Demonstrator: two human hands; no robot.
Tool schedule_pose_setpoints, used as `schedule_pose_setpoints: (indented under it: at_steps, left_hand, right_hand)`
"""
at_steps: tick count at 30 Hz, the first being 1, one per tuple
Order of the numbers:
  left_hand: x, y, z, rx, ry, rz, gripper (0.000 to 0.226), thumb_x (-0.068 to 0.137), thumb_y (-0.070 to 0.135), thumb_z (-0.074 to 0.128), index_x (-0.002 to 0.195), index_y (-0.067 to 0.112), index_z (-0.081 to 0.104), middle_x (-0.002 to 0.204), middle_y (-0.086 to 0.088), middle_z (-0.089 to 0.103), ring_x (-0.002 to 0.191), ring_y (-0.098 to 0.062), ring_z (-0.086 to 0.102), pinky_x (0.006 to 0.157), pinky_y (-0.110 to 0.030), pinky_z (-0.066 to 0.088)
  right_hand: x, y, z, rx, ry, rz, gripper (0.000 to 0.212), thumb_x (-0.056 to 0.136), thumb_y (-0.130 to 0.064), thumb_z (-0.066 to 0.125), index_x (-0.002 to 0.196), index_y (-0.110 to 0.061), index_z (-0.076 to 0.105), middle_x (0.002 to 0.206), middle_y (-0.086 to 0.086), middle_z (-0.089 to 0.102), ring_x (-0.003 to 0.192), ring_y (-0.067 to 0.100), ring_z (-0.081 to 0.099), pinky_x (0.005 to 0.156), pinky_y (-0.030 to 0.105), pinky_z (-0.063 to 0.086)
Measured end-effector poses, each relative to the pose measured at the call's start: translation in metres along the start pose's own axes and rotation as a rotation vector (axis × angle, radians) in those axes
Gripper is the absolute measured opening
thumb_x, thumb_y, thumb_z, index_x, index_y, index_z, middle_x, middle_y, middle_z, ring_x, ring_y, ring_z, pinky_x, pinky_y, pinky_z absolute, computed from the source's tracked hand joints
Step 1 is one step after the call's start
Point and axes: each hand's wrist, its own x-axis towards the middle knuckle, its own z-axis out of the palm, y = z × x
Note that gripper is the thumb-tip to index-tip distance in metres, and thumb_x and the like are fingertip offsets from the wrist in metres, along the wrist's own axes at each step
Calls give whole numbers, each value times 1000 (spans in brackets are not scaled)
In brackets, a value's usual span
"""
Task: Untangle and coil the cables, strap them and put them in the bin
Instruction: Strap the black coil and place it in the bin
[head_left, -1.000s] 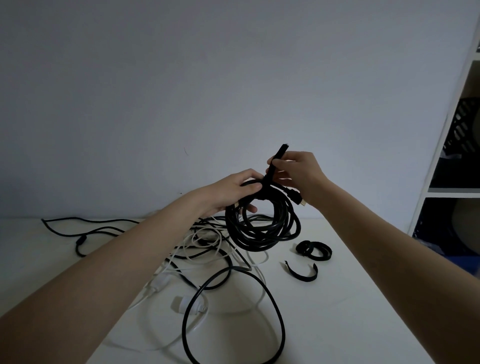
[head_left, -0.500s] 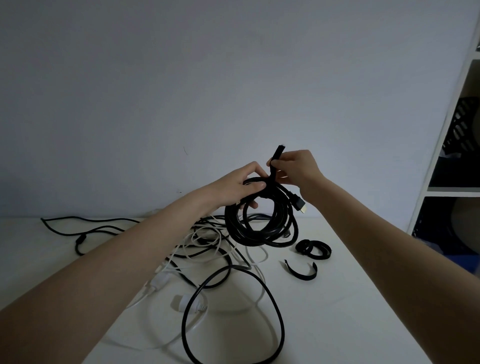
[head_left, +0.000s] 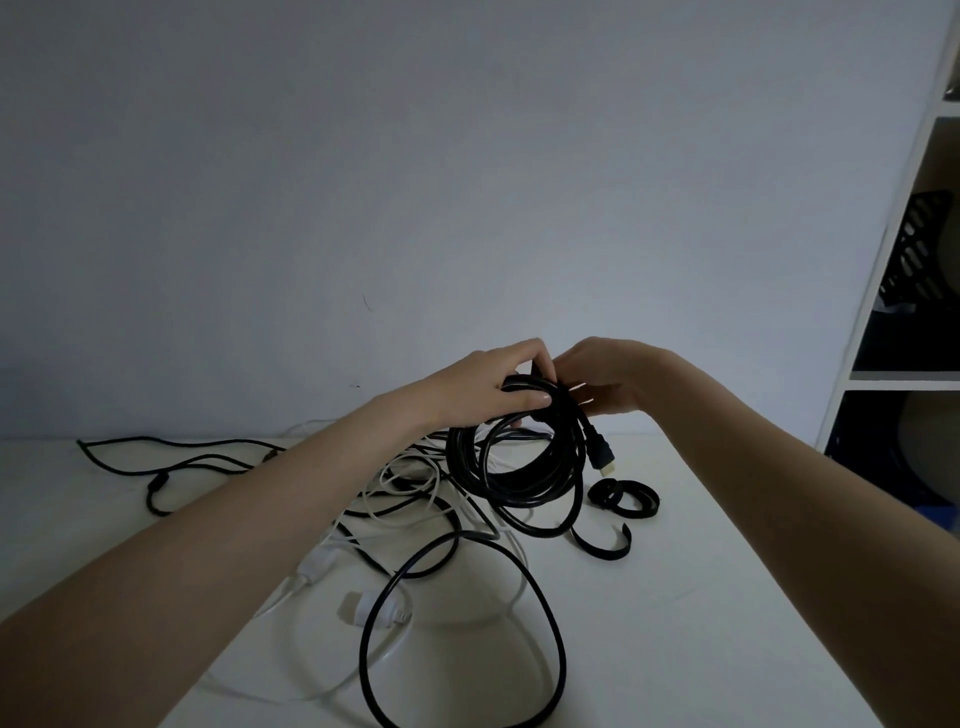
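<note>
Standing at the right edge of the head view, a white shelf unit (head_left: 883, 291) holds a dark slotted bin (head_left: 919, 249) whose contents cannot be made out. Curled left hand (head_left: 488, 382) fingers grip the top of the black cable coil (head_left: 524, 467), while the right hand (head_left: 605, 379) fingers pinch the same spot, the coil hanging below both. Under the fingers on the white table (head_left: 727, 597) lie tangled cables (head_left: 415, 519) and two loose black straps (head_left: 626, 499).

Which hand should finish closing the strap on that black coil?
Right, probably. The right hand already has its fingers at the wrap point on top of the black coil, while the left hand grips the loops and keeps them bundled.
</note>
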Motion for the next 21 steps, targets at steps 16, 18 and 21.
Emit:
schedule_pose_setpoints:
  at_steps: [16,18,21]
  left_hand:
    - [5,3,-8,38,71,15,18,89,19,63,105,11,67,84,0,68,68,-2,59,78,-23,48]
    - [7,4,-11,58,96,-17,17,90,21,62,96,7,68,72,3,63,65,-7,56,71,-25,45]
    - [6,1,-15,14,173,-62,18,92,21,60,86,6,68,65,4,60,51,2,49,54,-13,37]
  right_hand:
    - [6,10,3,199,-95,-25,17,94,3,42,97,5,58,76,13,57,64,18,54,63,27,46]
    - [7,11,6,283,-28,-73,16,94,-3,47,90,7,59,73,14,57,62,19,54,63,27,48]
    - [4,7,1,293,7,-198,29,97,-21,50,101,5,62,86,15,66,69,19,63,62,25,51]
